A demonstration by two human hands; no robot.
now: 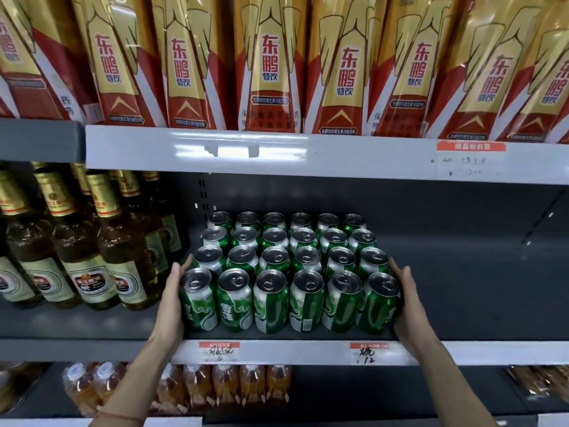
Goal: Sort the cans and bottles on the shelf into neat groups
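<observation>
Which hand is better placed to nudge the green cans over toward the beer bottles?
Probably the right hand: it lies flat against the far side of the green cans, opposite the beer bottles. The left hand lies between them, so it would block.

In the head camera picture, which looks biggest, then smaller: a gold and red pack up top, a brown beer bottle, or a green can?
1. Gold and red pack
2. Brown beer bottle
3. Green can
The packs run off the top edge, so they are bigger still.

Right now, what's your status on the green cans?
Left hand and right hand flat against the ends of the green can block. Four rows of six, squared up. Beer bottles close on the left.
</observation>
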